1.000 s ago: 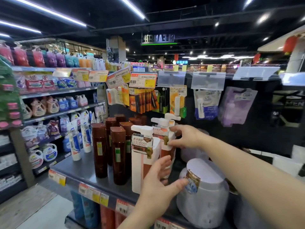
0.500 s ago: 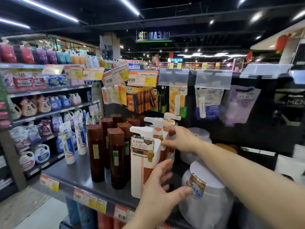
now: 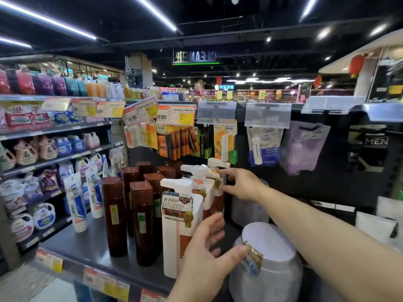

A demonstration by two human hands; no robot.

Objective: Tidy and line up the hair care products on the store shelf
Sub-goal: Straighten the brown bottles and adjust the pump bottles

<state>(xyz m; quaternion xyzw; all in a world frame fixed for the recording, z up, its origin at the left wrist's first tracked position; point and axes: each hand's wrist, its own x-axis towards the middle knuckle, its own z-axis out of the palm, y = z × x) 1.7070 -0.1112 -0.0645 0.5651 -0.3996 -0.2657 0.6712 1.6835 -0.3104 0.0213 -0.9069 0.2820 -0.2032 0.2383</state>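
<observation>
Three white pump bottles stand in a row running back on the dark shelf (image 3: 87, 245): the front pump bottle (image 3: 174, 236), a middle one (image 3: 196, 171) and the rear pump bottle (image 3: 218, 163). My left hand (image 3: 207, 253) lies against the front bottle's right side, fingers spread, thumb out toward a white jar (image 3: 274, 271). My right hand (image 3: 242, 184) pinches the rear pump bottle near its neck label. Several tall brown bottles (image 3: 142, 223) stand in rows just left of the pump bottles.
White and blue tubes (image 3: 76, 203) stand at the shelf's left end. A second pale jar (image 3: 246, 210) sits behind my right arm. Hanging packs (image 3: 224, 140) dangle from pegs above the bottles. Price tags (image 3: 102, 282) line the shelf's front edge. Laundry shelves fill the left.
My right hand has shifted slightly back along the row to the rear pump bottle. My left hand stays at the front bottle. The view has moved a little closer.
</observation>
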